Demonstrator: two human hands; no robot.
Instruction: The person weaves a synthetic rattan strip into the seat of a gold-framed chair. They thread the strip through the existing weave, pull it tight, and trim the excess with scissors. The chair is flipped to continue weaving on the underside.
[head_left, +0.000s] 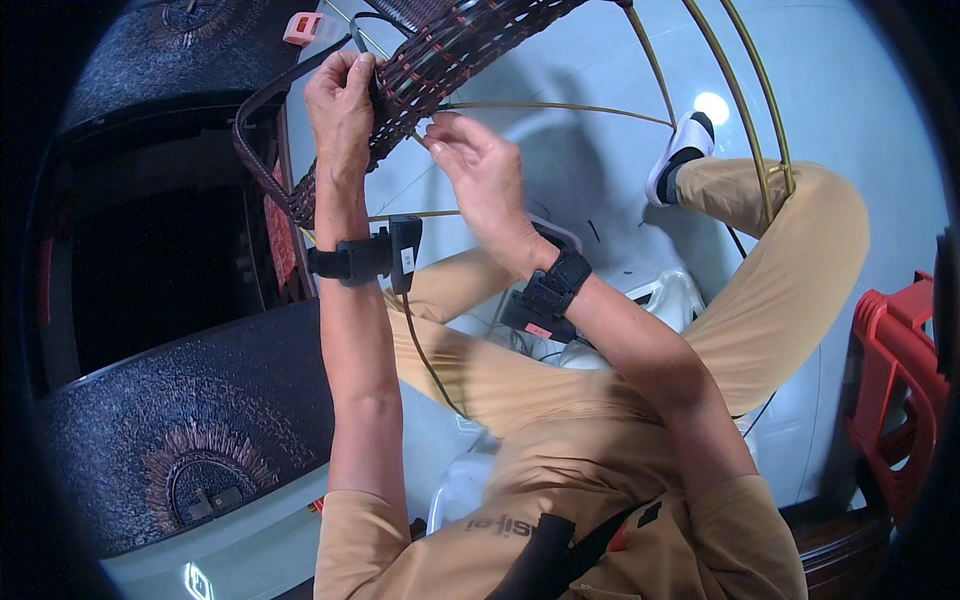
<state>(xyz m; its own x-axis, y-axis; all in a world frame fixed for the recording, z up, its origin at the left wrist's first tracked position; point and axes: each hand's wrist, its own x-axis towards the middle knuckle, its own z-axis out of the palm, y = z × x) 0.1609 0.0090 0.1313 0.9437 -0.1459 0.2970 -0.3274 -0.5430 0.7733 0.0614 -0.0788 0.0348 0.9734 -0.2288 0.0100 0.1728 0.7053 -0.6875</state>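
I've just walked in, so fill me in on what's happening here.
A seated person is handling a dark woven piece. The left hand pinches at its edge; the right hand is raised close by, its fingers near the weave, though contact isn't clear. Gold-coloured rods show beyond the hands and over the right leg.

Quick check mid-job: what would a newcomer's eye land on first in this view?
First comes the dark woven piece at top centre, with the left grip closed on its left part and the right grip at its lower edge. Next are the red plastic item at far right and the bronze-coloured sunburst on a dark surface at lower left.
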